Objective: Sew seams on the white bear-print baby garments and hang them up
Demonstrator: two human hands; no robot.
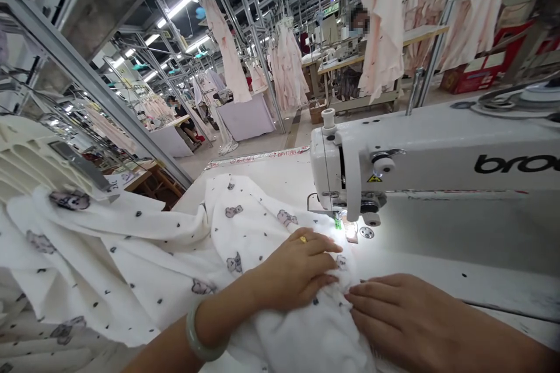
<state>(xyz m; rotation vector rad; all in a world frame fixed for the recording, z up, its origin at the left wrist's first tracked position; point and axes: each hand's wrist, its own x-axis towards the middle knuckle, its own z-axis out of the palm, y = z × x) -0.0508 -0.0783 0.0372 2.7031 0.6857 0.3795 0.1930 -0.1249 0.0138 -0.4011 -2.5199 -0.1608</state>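
Observation:
White fabric printed with small bears (245, 227) lies across the sewing machine table, its right edge running under the needle area of a white sewing machine (420, 151). My left hand (301, 265), wearing a ring, rests on the cloth just in front of the presser foot (338, 221), fingers stretched out and slightly apart. Close beside it, my right hand (398, 315) has its fingers pressed together at the cloth's right edge; its thumb is hidden. A green bangle (203, 332) circles my left wrist.
More of the printed cloth hangs at the left from a clamp-like hanger (83, 166) with a 2XL tag (114, 185). A metal post (96, 81) slants behind it. Pale pink garments (380, 23) hang beyond the machine, and a co-worker (359, 23) sits at the back.

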